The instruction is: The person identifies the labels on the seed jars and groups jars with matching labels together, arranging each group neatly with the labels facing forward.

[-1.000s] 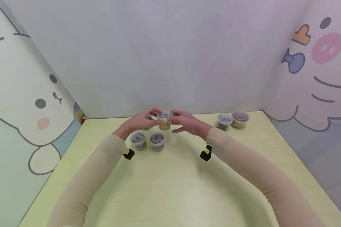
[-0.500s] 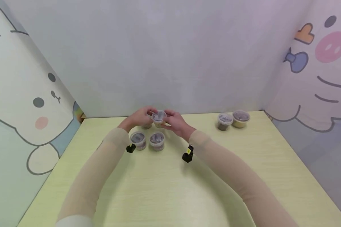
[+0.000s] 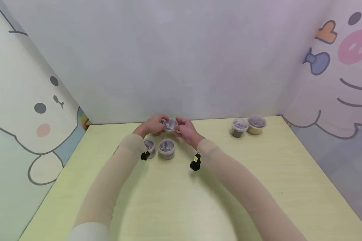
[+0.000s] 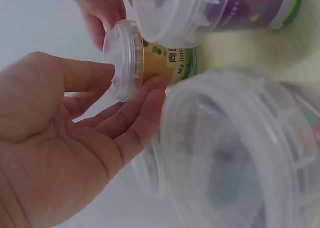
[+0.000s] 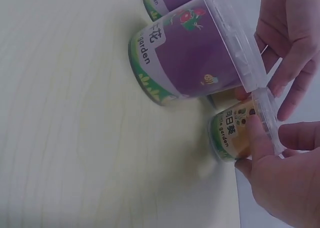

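Observation:
A small lidded plastic cup with an orange label (image 3: pixel 170 125) stands near the table's back edge, between both hands. My left hand (image 3: pixel 155 124) holds it from the left, thumb at the lid and fingertips along its side. From the right, my right hand (image 3: pixel 188 132) grips the same cup, fingers around its lid and wall. In the right wrist view the orange-labelled cup (image 5: pixel 235 133) has its base at the tabletop. A purple-labelled cup (image 3: pixel 167 149) sits in front, with another lidded cup (image 3: pixel 150 148) to its left, partly behind the left wrist camera.
One more cup (image 3: pixel 156 134) is mostly hidden under my left hand. At the back right, a dark-filled cup (image 3: pixel 239 128) and a wider yellowish tub (image 3: pixel 256 125) stand side by side. A pale wall (image 3: pixel 181 60) rises behind the table (image 3: pixel 175 197).
The orange-labelled cup has moved slightly left and down to the tabletop. My right hand has shifted left and closed in around it; my left hand stays by its left side.

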`<state>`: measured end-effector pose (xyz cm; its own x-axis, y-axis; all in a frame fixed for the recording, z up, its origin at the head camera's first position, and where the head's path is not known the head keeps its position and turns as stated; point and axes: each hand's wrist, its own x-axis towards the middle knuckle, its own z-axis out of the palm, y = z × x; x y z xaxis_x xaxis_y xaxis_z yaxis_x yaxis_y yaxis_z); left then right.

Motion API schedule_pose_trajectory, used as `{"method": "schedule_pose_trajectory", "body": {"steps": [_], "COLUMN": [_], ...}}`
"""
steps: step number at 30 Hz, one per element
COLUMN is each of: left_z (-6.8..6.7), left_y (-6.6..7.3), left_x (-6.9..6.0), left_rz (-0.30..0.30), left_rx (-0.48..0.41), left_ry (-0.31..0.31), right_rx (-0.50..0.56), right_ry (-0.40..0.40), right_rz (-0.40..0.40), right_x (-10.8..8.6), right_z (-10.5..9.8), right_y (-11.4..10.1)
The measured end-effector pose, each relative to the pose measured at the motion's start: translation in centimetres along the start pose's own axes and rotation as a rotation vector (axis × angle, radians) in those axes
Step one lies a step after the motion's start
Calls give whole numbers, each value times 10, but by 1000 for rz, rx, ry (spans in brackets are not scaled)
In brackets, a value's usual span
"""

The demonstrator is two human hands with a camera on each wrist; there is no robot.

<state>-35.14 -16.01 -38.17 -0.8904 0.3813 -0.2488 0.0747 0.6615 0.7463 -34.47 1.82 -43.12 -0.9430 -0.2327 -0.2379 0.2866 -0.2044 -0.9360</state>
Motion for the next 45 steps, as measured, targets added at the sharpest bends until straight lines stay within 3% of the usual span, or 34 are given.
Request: {"method": "schedule_pose_trajectory", "body": {"steps": [6, 9, 15, 19, 25, 29, 38, 45], "left_z": [5, 7, 14, 19, 22, 21, 15, 16], "left_y": [2, 4, 7, 6, 6, 8, 14, 14], "left_x": [5, 5, 6, 7, 6, 4, 0, 3], "left_rz": [34, 38, 4, -54, -97, -105, -98, -125], "left_rx": [227, 272, 208, 131, 78, 91, 260, 205], "left_ry": [51, 66, 92, 71, 45, 39, 17, 9], "right_rx": [-6, -20, -108, -197, -216, -218, -215, -253], "right_ry": [-2, -2, -1, 3, 43, 58, 39, -21], "right_rz": [2, -6, -7, -1, -11, -14, 8, 44], "right_x": [4, 5, 8, 7, 6, 4, 6, 10], "right_z": [-4, -5, -6, -6, -2, 2, 2, -5], "right_y": [1, 2, 4, 5, 6, 6, 5, 4]}}
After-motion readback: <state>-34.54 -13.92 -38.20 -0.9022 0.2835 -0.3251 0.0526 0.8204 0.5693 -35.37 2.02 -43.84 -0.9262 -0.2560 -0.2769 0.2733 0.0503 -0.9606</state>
